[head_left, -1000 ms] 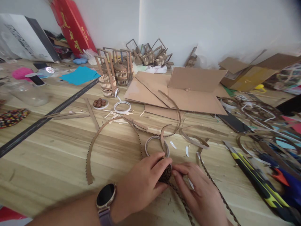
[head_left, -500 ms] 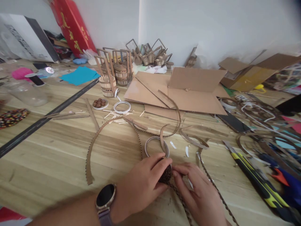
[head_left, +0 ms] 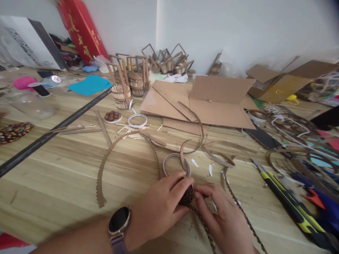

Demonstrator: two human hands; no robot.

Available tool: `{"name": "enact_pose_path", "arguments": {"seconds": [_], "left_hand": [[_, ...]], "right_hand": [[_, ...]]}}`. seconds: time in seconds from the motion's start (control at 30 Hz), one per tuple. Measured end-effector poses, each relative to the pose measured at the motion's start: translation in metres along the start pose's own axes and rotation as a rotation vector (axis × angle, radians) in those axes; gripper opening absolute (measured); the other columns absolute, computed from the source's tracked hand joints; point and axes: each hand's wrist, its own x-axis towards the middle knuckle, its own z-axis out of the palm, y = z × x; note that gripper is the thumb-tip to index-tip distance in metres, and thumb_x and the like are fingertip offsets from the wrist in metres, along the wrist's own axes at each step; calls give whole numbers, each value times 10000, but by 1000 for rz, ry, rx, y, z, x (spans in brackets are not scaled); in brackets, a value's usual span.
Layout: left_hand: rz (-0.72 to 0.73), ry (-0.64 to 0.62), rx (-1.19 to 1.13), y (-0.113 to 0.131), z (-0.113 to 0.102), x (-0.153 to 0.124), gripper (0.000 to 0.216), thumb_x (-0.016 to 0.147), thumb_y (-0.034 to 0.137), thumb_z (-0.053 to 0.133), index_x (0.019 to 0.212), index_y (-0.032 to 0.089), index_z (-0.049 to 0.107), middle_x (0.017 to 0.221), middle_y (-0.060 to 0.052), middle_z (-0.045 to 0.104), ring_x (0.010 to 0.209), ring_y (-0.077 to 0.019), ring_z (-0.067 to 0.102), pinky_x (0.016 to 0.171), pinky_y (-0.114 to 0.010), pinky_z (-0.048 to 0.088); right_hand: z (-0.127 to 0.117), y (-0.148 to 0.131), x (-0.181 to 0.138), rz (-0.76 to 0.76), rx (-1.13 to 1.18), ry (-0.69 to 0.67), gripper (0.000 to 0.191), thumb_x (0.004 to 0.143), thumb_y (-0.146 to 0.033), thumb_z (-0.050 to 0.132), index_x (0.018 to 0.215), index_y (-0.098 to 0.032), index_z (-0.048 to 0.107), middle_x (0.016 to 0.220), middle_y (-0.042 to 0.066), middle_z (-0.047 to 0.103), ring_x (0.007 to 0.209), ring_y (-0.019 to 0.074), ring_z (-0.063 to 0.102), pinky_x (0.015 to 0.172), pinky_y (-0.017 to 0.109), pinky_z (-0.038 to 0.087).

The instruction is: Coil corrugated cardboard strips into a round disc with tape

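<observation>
My left hand, with a watch on its wrist, is closed around a tight dark roll of corrugated cardboard strip. Thumb and fingers press it from opposite sides. At the roll's right edge, my right hand pinches with thumb and forefinger; the cardboard strip runs from the roll down under this hand. Just beyond the left fingertips lies a roll of tape, with a curled strip end resting over its ring. A long loose strip curves across the table to the left.
A yellow-black utility knife lies right, beside tangled strips and a phone. Cardboard sheets and small lidded baskets stand farther back. Small sticks, another tape roll and a dish of brown balls lie mid-left.
Both hands stay nearly where they were on the roll. The strip by my right wrist has shifted slightly, and a small white scrap shows beside it.
</observation>
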Motion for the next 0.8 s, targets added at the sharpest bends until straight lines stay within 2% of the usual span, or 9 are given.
{"name": "enact_pose_path", "arguments": {"seconds": [0.27,0.8], "left_hand": [[-3,-1,1,0,0,0,626,819,115,724,1362,209,426,1398,-125,529,1266,-259,535,1066,-402,471],[-9,-1,-3,1,0,1,615,820,107,717,1353,211,429,1389,-122,536,1261,-262,539,1060,-408,476]], "right_hand": [[1,-2,1,30,-9,-5,175,970,-250,465,881,-230,615,734,8,717,645,174,700,575,269,553],[2,-1,0,18,-29,4,178,980,-260,451,884,-232,599,727,1,709,641,168,694,578,264,547]]}}
